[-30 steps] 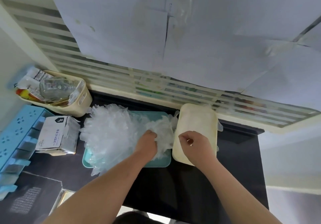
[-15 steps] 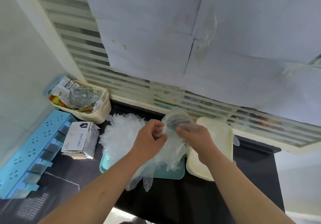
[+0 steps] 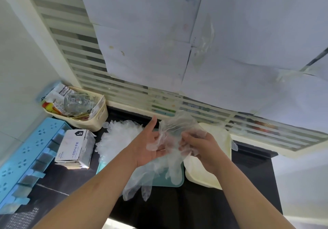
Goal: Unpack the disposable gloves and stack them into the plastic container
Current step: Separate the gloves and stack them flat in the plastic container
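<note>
A heap of clear disposable gloves (image 3: pixel 118 140) lies on a teal plastic container (image 3: pixel 177 181) on the dark counter. Raised above it is a bunch of clear gloves (image 3: pixel 177 129), whose fingers hang down past the container's front edge. My right hand (image 3: pixel 200 148) grips this bunch from the right. My left hand (image 3: pixel 150 145) is spread palm-up under it with the thumb raised and the gloves draped over its fingers. A cream lid or tray (image 3: pixel 221 157) lies to the right of the container, partly hidden by my right arm.
A torn white glove box (image 3: pixel 74 148) sits left of the heap. Behind it stands a cream basket (image 3: pixel 99 116) holding packets and a glass jar. A blue plastic rack (image 3: pixel 23 159) lines the left edge. A slatted window with taped paper rises behind.
Both hands lifted a bunch of gloves off the heap. Since half a second ago my left hand has opened from a pinch to a flat, palm-up spread. The view tilted upward.
</note>
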`<act>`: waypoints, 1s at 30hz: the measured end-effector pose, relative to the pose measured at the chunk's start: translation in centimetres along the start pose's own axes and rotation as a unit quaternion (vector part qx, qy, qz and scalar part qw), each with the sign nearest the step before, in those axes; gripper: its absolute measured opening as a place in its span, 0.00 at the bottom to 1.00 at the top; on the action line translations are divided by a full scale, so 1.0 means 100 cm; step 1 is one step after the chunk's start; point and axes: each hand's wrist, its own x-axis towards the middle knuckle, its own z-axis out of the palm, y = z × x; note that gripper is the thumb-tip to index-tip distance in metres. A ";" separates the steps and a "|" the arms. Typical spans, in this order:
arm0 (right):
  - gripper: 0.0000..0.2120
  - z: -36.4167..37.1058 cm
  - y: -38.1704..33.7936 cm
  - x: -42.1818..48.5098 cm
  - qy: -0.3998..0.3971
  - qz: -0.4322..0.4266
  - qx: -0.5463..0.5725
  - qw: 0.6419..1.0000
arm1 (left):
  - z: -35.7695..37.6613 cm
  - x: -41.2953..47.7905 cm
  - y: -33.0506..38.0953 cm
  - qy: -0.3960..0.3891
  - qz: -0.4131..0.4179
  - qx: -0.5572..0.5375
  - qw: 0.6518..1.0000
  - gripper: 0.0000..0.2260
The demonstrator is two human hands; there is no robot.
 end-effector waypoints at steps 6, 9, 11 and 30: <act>0.09 -0.009 0.015 -0.010 0.093 0.055 0.034 0.994 | 0.020 0.008 -0.006 0.090 0.096 -0.033 0.991 0.07; 0.08 -0.015 0.019 -0.017 0.181 0.098 0.073 0.976 | 0.012 0.007 0.008 0.133 0.144 -0.044 0.980 0.06; 0.10 -0.018 0.022 -0.019 0.228 0.083 0.014 0.970 | 0.005 0.002 0.017 0.147 0.162 -0.013 0.976 0.07; 0.01 0.011 -0.023 -0.014 0.064 -0.016 -0.127 0.990 | 0.024 -0.021 0.012 -0.015 0.171 0.185 0.967 0.09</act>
